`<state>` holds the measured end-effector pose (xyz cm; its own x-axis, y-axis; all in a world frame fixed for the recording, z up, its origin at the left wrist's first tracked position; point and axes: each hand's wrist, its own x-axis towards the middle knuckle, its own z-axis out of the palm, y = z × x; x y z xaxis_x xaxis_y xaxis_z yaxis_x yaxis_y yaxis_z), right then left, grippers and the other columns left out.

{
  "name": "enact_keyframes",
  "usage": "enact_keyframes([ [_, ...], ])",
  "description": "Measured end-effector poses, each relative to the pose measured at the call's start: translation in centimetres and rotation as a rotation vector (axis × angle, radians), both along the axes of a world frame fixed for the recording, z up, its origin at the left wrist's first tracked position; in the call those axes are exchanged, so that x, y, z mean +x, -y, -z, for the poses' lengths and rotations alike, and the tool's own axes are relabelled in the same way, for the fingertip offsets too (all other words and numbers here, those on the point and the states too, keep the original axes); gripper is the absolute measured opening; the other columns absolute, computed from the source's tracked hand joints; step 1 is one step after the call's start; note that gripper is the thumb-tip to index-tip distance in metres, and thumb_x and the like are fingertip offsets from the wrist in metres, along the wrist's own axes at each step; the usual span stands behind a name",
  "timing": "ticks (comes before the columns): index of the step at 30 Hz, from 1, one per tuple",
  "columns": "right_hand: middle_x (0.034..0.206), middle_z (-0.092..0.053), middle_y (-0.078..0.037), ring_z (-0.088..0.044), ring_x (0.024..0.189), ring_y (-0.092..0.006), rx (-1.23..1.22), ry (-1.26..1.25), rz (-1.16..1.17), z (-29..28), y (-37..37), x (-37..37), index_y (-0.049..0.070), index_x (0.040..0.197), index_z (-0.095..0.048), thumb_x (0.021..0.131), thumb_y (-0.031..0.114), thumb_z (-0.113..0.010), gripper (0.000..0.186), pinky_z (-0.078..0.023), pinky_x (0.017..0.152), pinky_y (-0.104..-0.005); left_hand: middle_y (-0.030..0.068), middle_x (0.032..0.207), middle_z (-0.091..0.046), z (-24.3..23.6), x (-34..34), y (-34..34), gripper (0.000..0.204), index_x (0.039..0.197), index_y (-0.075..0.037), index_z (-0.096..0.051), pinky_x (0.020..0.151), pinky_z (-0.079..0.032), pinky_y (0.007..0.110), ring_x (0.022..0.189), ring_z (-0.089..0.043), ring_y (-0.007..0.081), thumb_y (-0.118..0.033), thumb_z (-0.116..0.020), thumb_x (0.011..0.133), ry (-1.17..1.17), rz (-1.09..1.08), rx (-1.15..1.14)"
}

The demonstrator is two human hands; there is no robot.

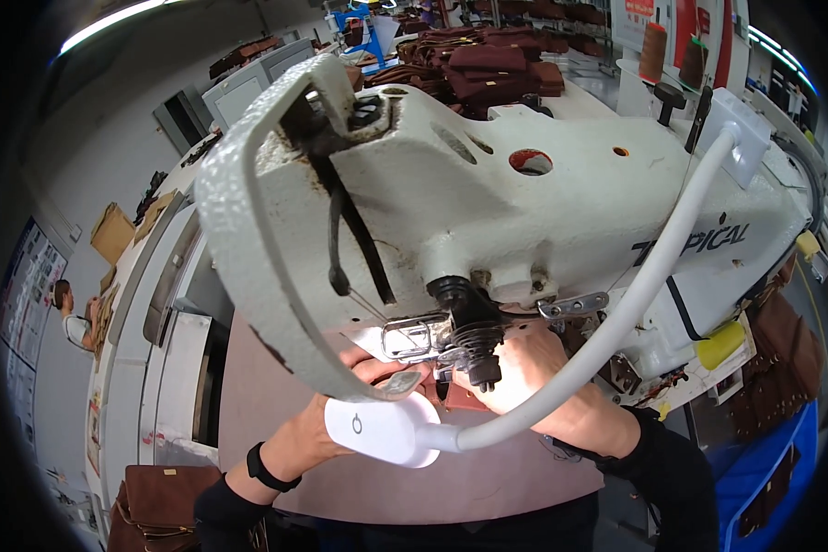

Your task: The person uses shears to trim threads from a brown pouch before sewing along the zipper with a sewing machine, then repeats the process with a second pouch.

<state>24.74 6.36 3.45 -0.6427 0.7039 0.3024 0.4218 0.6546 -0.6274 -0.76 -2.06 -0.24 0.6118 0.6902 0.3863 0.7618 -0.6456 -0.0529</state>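
A large white sewing machine (pixel 561 221) stands in front of me and hides much of both hands. Below its head, my left hand (pixel 363 370) has its fingers curled at the edge of a small reddish-brown leather piece (pixel 462 397). My right hand (pixel 524 368) bends over the same piece from the other side, brightly lit, its fingertips mostly covered by the black tension knob (pixel 478 345). The piece lies on the pinkish-brown table (pixel 432 488), near the needle area. A white lamp head (pixel 373 431) on a bent arm hangs between my forearms.
Brown leather bags (pixel 170 501) are stacked at the lower left, and more dark red ones (pixel 488 69) lie beyond the machine. Thread spools (pixel 652 53) stand at the upper right. A blue bin (pixel 773 488) sits at the right. Another person (pixel 75 317) works at the far left.
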Motion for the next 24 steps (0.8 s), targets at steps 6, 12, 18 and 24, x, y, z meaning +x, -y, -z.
enact_keyframes([
  [6, 0.080, -0.069, -0.021, -0.069, 0.072, -0.0407, 0.018, -0.036, -0.031, -0.1, -0.3, 0.3, 0.001, 0.095, -0.066, 0.088, 0.014, -0.062, 0.015, -0.056, 0.063, -0.0506, 0.0050, 0.107, -0.060, 0.2, -0.3, -0.1, 0.038, 0.119, -0.002, -0.058, 0.081, -0.051, 0.031, 0.099, -0.058, 0.0185, -0.016, -0.062, 0.084, -0.049, 0.058, -0.029],
  [12, 0.078, -0.069, -0.022, -0.069, 0.072, -0.0405, 0.017, -0.033, -0.028, 0.2, -0.4, -0.2, 0.000, 0.095, -0.065, 0.087, 0.013, -0.062, 0.016, -0.057, 0.064, -0.0505, -0.0017, 0.096, -0.065, -0.9, 0.9, 0.0, 0.035, 0.109, -0.019, -0.068, 0.070, -0.047, 0.034, 0.079, -0.059, 0.0200, -0.015, -0.069, 0.075, 0.036, 0.030, 0.104],
  [18, 0.078, -0.069, -0.021, -0.070, 0.072, -0.0403, 0.024, -0.028, -0.011, 0.3, -0.4, 0.0, -0.001, 0.094, -0.065, 0.086, 0.014, -0.063, 0.017, -0.057, 0.063, -0.0503, -0.0013, 0.095, -0.066, -1.0, 1.3, 0.5, 0.034, 0.108, -0.021, -0.070, 0.070, -0.047, 0.036, 0.074, -0.058, 0.0200, -0.015, -0.068, 0.074, 0.135, -0.064, -0.018],
  [24, 0.078, -0.069, -0.019, -0.069, 0.072, -0.0406, 0.071, -0.063, -0.002, 0.5, -0.6, -0.1, 0.000, 0.092, -0.067, 0.086, 0.017, -0.065, 0.018, -0.057, 0.065, -0.0499, 0.0029, 0.103, -0.065, -0.3, 1.4, 0.3, 0.028, 0.107, -0.017, -0.068, 0.074, -0.048, 0.038, 0.082, -0.058, 0.0228, -0.019, -0.067, 0.079, 0.169, -0.048, -0.049],
])
